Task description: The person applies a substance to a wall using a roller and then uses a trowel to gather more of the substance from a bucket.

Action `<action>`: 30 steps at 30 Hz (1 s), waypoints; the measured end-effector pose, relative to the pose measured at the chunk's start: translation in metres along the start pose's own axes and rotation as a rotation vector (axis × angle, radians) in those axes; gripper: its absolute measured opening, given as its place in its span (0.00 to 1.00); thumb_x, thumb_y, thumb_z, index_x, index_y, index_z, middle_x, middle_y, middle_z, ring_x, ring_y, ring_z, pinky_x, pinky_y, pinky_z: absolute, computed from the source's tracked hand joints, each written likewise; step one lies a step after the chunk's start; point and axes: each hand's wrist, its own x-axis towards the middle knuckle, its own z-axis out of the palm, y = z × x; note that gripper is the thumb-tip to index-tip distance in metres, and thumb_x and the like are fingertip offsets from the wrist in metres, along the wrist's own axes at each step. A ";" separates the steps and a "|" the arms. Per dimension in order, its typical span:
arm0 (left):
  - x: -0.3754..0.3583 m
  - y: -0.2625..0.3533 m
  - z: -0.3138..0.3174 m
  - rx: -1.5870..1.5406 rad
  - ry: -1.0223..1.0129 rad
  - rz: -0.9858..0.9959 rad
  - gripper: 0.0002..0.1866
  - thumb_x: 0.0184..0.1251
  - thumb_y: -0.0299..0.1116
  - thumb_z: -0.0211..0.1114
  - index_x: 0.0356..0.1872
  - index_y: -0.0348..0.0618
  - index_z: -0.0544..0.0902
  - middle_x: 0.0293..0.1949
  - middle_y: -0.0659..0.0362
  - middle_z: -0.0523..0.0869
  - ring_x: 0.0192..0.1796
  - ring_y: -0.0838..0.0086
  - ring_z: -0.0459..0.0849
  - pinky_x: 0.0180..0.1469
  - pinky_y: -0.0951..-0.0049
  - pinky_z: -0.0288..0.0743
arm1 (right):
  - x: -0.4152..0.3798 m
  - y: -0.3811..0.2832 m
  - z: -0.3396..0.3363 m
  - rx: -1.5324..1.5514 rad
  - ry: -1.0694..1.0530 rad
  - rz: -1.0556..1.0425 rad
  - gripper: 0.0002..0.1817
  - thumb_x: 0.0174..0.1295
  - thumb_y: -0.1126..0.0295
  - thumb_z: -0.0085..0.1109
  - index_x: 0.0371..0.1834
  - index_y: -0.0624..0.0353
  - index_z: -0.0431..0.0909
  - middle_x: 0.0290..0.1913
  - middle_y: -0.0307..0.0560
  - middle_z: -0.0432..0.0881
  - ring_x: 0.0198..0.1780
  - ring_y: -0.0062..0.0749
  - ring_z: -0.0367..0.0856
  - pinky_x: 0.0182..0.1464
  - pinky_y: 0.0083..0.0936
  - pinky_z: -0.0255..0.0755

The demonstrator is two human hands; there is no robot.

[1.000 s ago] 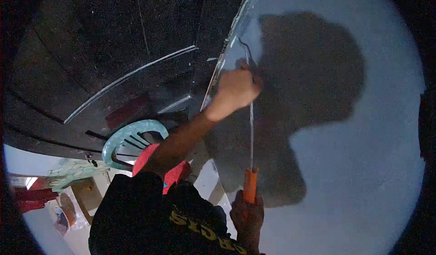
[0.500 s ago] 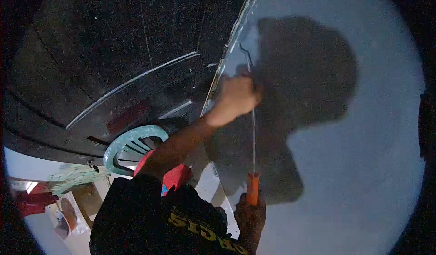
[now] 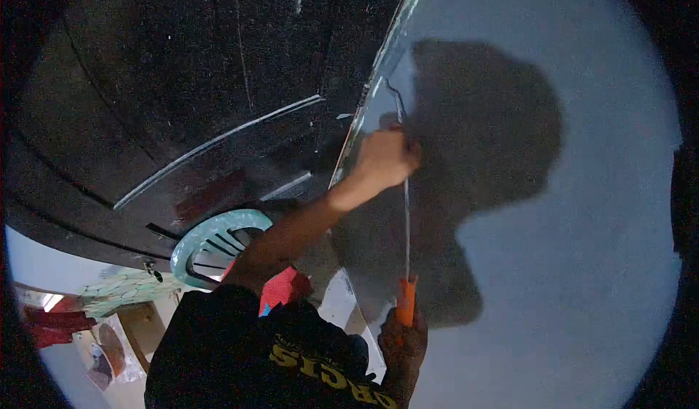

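Note:
A thin metal rod (image 3: 408, 223) with an orange handle (image 3: 406, 303) runs nearly upright in view in front of the blue-grey wall surface (image 3: 568, 278). My left hand (image 3: 387, 158) is closed around the upper part of the rod, below its bent tip, close to the edge where the wall meets a dark surface. Lower down, my right hand (image 3: 403, 336) grips the orange handle. The bent tip lies near the whitish edge strip (image 3: 358, 121). Whatever is fixed to the tip, if anything, cannot be made out.
The dark panelled surface (image 3: 182, 67) with white streaks fills the upper left. A pale green plastic chair (image 3: 191, 243) stands left of my left forearm, near a red cloth (image 3: 285, 289). Brown boxes or boards (image 3: 142, 329) lie at the lower left. A large shadow falls on the wall.
The view has shifted slightly, so the chair and dark surface sit a little lower and further right. The rod's bent tip appears slightly lower. Both hands keep their hold.

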 end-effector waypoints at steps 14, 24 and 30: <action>-0.001 0.010 0.001 0.131 -0.048 -0.017 0.19 0.54 0.42 0.59 0.27 0.30 0.79 0.27 0.39 0.81 0.33 0.47 0.83 0.38 0.52 0.76 | 0.024 0.023 -0.020 0.429 0.103 0.179 0.25 0.55 0.73 0.58 0.56 0.66 0.64 0.22 0.38 0.69 0.15 0.19 0.66 0.13 0.18 0.59; -0.033 0.023 0.011 -0.054 0.009 -0.037 0.17 0.57 0.41 0.57 0.23 0.32 0.79 0.26 0.39 0.81 0.33 0.45 0.81 0.40 0.50 0.74 | -0.004 0.015 -0.038 -0.110 -0.003 -0.063 0.29 0.53 0.76 0.56 0.61 0.66 0.62 0.21 0.38 0.69 0.15 0.19 0.66 0.12 0.17 0.58; -0.005 0.003 0.011 -0.031 0.087 -0.002 0.17 0.57 0.41 0.57 0.25 0.32 0.80 0.28 0.38 0.81 0.36 0.44 0.81 0.40 0.50 0.74 | 0.004 -0.003 -0.008 0.108 -0.072 0.027 0.33 0.53 0.75 0.58 0.63 0.67 0.59 0.25 0.41 0.69 0.18 0.19 0.68 0.13 0.17 0.60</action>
